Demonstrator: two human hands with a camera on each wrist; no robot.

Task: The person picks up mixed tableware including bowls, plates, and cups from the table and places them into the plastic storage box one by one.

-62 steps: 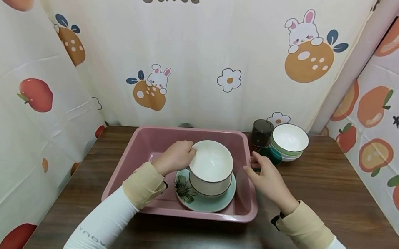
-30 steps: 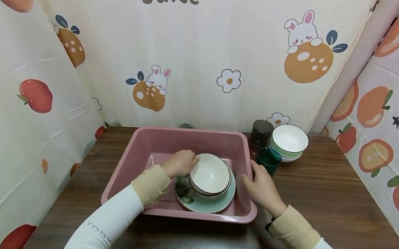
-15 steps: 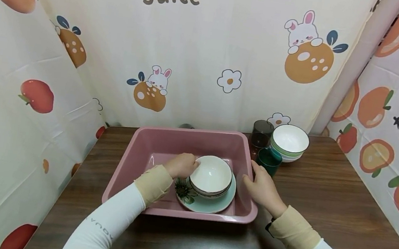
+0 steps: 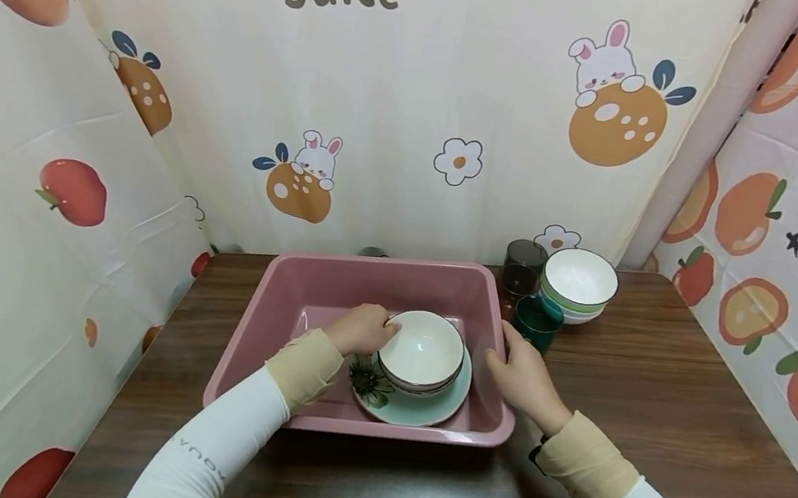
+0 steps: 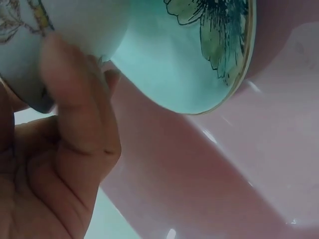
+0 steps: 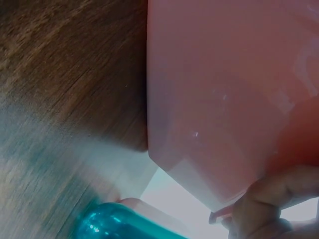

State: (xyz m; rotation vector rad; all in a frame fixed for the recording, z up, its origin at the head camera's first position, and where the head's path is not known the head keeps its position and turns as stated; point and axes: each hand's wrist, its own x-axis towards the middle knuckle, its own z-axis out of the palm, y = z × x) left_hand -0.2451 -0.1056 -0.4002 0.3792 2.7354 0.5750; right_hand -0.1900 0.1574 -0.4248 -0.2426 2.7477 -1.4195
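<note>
My left hand [image 4: 361, 330] pinches the rim of a white bowl [image 4: 424, 349] with a dark edge, nested on another bowl. Beneath them a pale turquoise plate [image 4: 415, 411] with a dark flower lies inside a pink basin [image 4: 353, 427], toward its right side. In the left wrist view the thumb and fingers [image 5: 79, 109] close on the bowl's edge, next to the flowered plate [image 5: 169, 74]. My right hand [image 4: 529, 380] grips the basin's right rim. The right wrist view shows its curled fingers [image 6: 264, 204] at that rim, with the basin's outer wall [image 6: 209, 109] alongside.
Just behind my right hand stands a dark green glass [image 4: 537, 322]. A dark brown glass [image 4: 521, 269] and a stack of bowls [image 4: 580, 280] with green and white sides stand at the back right of the wooden table [image 4: 654, 383]. Printed curtains [image 4: 387, 113] surround the table.
The upper bowl has come down from above the lower one and now sits nested in it, my left hand still at its rim. My right hand has closed on the basin's rim.
</note>
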